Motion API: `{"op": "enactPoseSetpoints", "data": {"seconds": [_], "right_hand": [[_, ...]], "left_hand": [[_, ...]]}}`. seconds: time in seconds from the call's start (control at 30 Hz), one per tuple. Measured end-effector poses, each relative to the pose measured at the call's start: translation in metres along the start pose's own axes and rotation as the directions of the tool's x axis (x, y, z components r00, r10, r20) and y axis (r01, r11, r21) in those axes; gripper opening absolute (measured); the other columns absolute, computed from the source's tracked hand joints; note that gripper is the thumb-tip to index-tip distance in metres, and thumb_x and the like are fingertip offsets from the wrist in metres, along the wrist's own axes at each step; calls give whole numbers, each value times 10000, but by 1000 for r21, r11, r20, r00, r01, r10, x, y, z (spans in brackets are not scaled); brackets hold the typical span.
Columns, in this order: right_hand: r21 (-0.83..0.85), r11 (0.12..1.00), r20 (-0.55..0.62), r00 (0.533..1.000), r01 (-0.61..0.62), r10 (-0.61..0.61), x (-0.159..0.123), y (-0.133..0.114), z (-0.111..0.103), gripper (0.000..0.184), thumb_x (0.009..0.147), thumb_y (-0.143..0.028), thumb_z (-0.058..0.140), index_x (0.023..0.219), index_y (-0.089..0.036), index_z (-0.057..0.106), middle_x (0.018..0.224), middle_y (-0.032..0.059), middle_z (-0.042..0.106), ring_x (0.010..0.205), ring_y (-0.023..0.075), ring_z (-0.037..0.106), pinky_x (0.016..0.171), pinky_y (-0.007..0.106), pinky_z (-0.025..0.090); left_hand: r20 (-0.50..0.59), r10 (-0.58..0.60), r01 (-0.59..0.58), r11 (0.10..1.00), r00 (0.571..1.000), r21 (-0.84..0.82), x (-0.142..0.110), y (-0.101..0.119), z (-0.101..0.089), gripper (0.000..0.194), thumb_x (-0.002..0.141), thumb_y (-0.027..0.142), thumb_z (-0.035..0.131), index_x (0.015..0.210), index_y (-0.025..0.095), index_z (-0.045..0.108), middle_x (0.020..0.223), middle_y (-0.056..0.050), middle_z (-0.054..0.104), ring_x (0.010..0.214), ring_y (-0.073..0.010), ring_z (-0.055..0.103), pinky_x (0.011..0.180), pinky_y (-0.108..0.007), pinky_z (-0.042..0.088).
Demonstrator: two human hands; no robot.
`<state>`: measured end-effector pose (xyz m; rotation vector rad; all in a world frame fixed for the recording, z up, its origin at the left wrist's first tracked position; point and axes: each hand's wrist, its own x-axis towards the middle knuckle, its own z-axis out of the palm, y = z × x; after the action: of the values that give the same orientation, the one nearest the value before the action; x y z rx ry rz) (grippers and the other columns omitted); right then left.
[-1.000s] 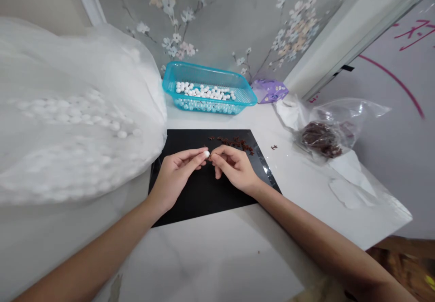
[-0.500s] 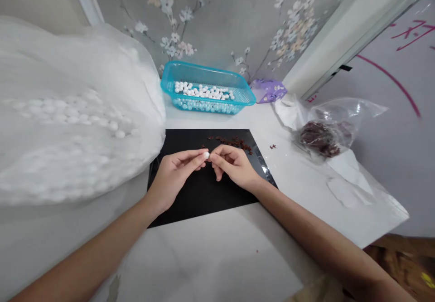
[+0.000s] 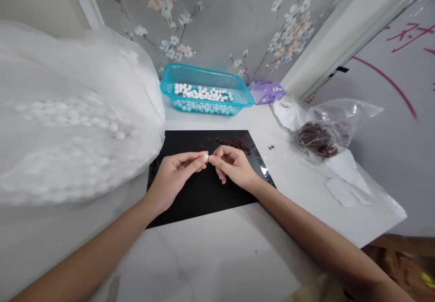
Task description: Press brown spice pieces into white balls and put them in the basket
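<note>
Between the thumb and fingers of my left hand (image 3: pixel 175 172) is a small white ball (image 3: pixel 206 157), held over the black mat (image 3: pixel 200 197). My right hand (image 3: pixel 233 166) meets it from the other side, thumb and forefinger pinched together at the ball's edge. Whatever lies in that pinch is too small to make out. Just beyond the hands, a cluster of small reddish-brown star-shaped pieces (image 3: pixel 238 143) is scattered along the mat's far edge.
A blue plastic basket (image 3: pixel 207 69) with many white balls stands at the back. A large translucent bag (image 3: pixel 78 157) of white balls bulges on the left. To the right are a purple packet (image 3: pixel 267 92), a clear bag of brown pieces (image 3: pixel 319 138) and one loose piece (image 3: pixel 271 147).
Both hands stay nearly in place at the white ball. The view has shifted slightly, and the right hand's lower fingers have moved a little.
</note>
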<state>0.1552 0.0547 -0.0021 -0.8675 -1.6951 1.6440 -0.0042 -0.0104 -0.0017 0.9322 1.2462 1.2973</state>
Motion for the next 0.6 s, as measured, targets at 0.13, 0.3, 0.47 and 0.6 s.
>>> {"op": "enactPoseSetpoints", "data": {"seconds": [0.13, 0.3, 0.47, 0.6], "right_hand": [[5, 999, -57, 997, 53, -53, 0, 4, 1, 333, 742, -434, 673, 799, -191, 452, 645, -85, 494, 356, 21, 451, 308, 152, 391], [-138, 974, -131, 971, 181, -199, -2, 6, 6, 246, 794, -386, 630, 889, -189, 517, 722, -49, 503, 415, 18, 455, 338, 154, 369], [-322, 899, -136, 926, 296, -353, -7, 4, 12, 162, 844, -315, 568, 945, -189, 558, 694, -32, 507, 460, 40, 466, 390, 180, 376], [-443, 821, -104, 889, 361, -447, -8, 6, 11, 158, 840, -284, 585, 974, -201, 595, 733, -11, 548, 492, 52, 477, 452, 203, 421]], "left_hand": [[7, 0, 0, 1000, 1000, -4, 0, 1, 0, 228, 702, 366, 732, 894, 246, 747, 924, -30, 740, 856, -164, 654, 819, -288, 530], [-15, -3, 3, 999, 1000, -43, -1, 3, 2, 194, 715, 362, 725, 877, 258, 744, 938, -19, 736, 857, -149, 655, 805, -257, 529], [-32, -24, 22, 998, 999, -51, 0, 4, 4, 220, 718, 382, 714, 890, 247, 738, 971, -29, 731, 883, -161, 653, 813, -268, 523], [-30, -19, 18, 999, 999, -32, -1, 5, 4, 208, 720, 388, 709, 863, 239, 737, 922, -24, 730, 851, -153, 644, 782, -252, 515]]}}
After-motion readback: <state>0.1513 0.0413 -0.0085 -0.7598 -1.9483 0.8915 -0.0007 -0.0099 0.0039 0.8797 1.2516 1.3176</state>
